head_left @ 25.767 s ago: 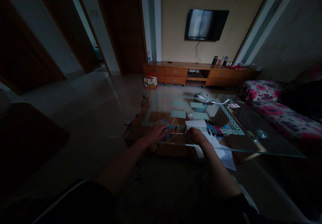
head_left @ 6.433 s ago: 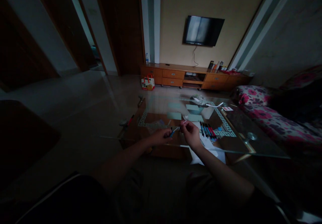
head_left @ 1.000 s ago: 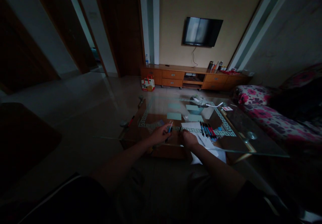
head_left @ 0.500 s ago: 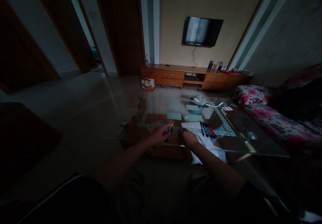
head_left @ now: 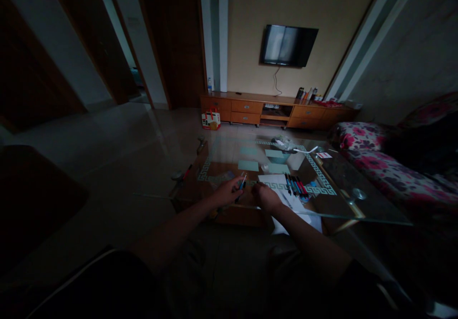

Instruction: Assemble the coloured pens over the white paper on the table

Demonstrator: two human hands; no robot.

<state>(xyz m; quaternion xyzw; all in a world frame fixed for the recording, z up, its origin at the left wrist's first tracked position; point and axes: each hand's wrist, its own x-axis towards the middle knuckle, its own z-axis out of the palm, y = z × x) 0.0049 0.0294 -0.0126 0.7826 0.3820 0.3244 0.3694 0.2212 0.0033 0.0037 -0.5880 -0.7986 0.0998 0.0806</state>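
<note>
My left hand [head_left: 226, 191] is closed around a pen [head_left: 243, 182] with a dark barrel and a pale upper end that points up and away. My right hand [head_left: 265, 196] is a short gap to its right, fingers curled in a pinch; a small dark tip shows at the fingertips, too dim to name. Both are over the near edge of the glass table [head_left: 372, 209]. Just right of my right hand, several pens [head_left: 296, 185] with black, blue and red parts lie side by side on white paper [head_left: 274, 179]. Another pen [head_left: 286, 199] lies on the paper closer to me.
A clear plastic bag [head_left: 284, 142] and a red-and-white card [head_left: 324, 155] lie at the table's far side. A red-and-black pen [head_left: 187, 172] is near its left edge. Beyond stand a wooden TV cabinet [head_left: 246, 106] and a gift box [head_left: 211, 120]. A flowered sofa [head_left: 368, 135] is at right.
My right hand has shifted slightly left, and the dark tip at its fingers shows less. My left hand stays in place with the pen.
</note>
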